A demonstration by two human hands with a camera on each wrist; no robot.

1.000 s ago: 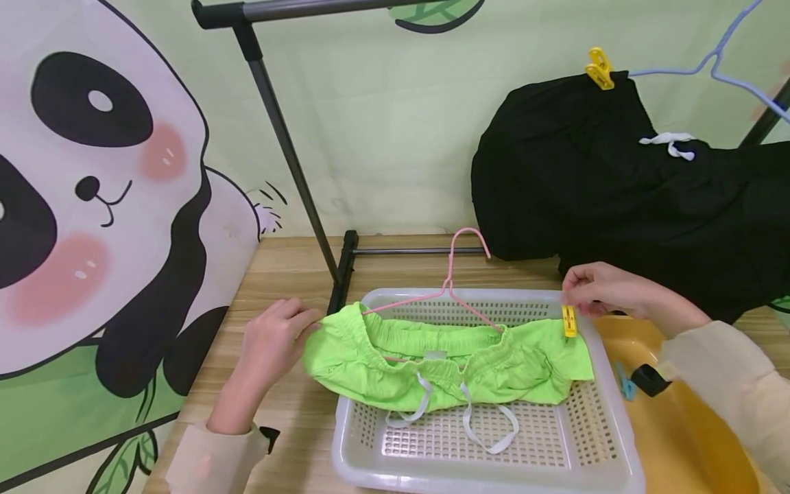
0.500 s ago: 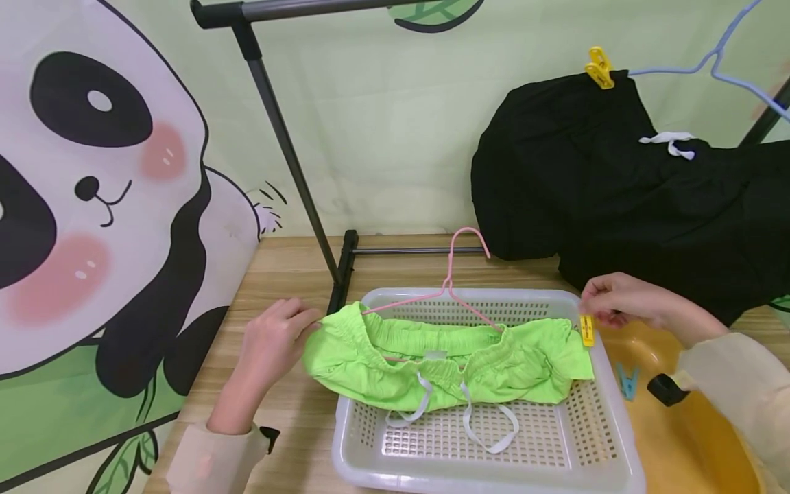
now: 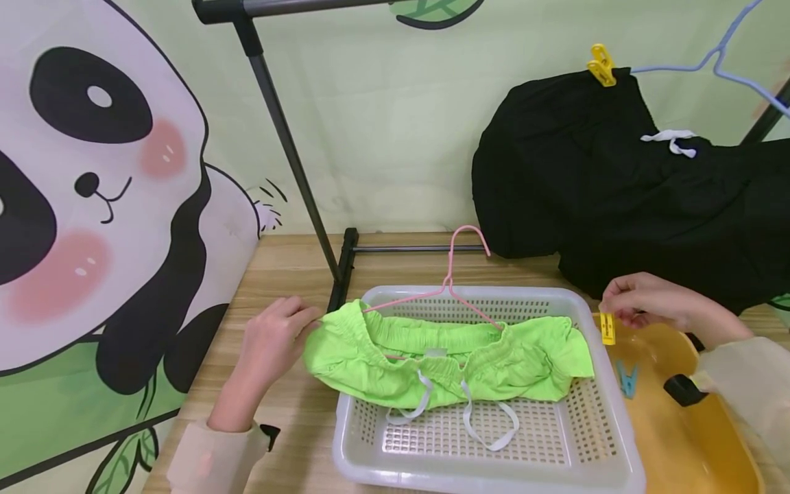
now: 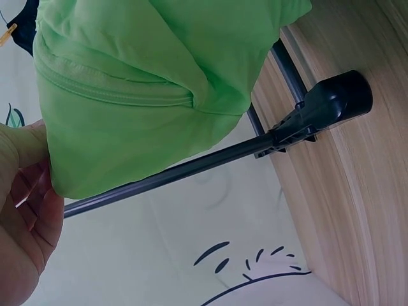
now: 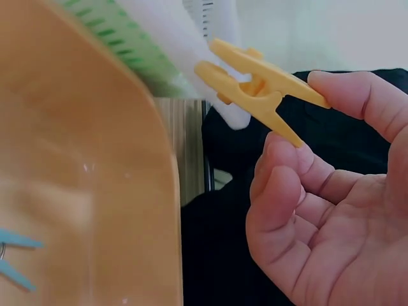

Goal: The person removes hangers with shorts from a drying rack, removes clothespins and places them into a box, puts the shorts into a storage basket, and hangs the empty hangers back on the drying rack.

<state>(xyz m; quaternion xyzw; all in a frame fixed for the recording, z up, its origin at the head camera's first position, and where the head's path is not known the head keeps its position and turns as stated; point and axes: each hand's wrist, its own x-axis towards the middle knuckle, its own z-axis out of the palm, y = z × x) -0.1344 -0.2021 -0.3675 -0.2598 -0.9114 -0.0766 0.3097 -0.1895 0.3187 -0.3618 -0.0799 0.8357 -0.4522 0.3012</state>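
Lime-green fabric shorts [image 3: 401, 374] lie across a rectangular white plastic basket [image 3: 543, 449] on the wooden worktop [image 3: 290, 264], a thin pink hanger [image 3: 449, 278] inside their waist. From the basket: at eleven o'clock, behind, a black tubular upright [image 3: 293, 147]; at one, behind, black fabric shorts [image 3: 592, 171]; at two, a yellow plastic peg [image 3: 607, 329]; at three, an orange plastic basin [image 3: 673, 453] holding a blue plastic peg [image 3: 628, 381].

And I'm seeing a smiling panda [image 3: 132, 206] on the pale green wall [image 3: 382, 123], wood-grain table [image 3: 290, 264] below!
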